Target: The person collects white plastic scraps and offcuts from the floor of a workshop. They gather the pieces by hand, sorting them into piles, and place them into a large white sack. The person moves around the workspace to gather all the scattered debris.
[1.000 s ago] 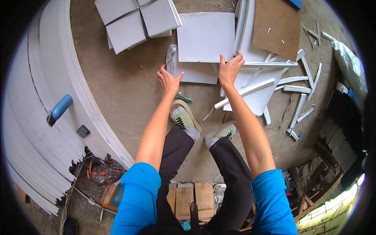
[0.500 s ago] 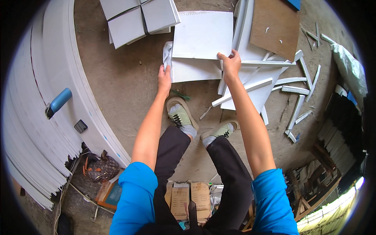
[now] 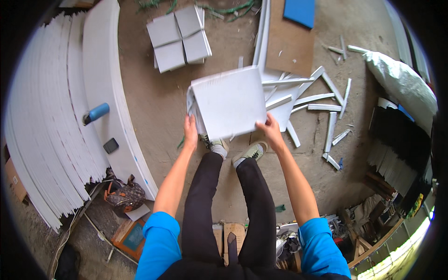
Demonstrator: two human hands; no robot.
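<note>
A stack of white corrugated boards (image 3: 229,103) is held up in front of me, slightly tilted and a little blurred. My left hand (image 3: 190,133) is closed on its near left edge, beside crumpled whitish material (image 3: 191,105) along that side. At the near right corner, my right hand (image 3: 271,130) pinches the boards, thumb on top. Its other fingers are partly hidden behind the edge. Beyond the boards, a bundle of white sheets (image 3: 179,39) tied crosswise with dark strap lies on the floor.
White offcut strips (image 3: 329,130) lie scattered at right, near a brown board (image 3: 289,46) and a blue panel (image 3: 299,13). Along the left stand tall white sheet stacks (image 3: 51,112), with a blue bottle (image 3: 98,112) and a phone (image 3: 111,145) on a white ledge.
Both hands have brought the boards nearer to me, away from the sheets on the floor, and turned them. My right hand has shifted to the near right corner. The view has also shifted.
</note>
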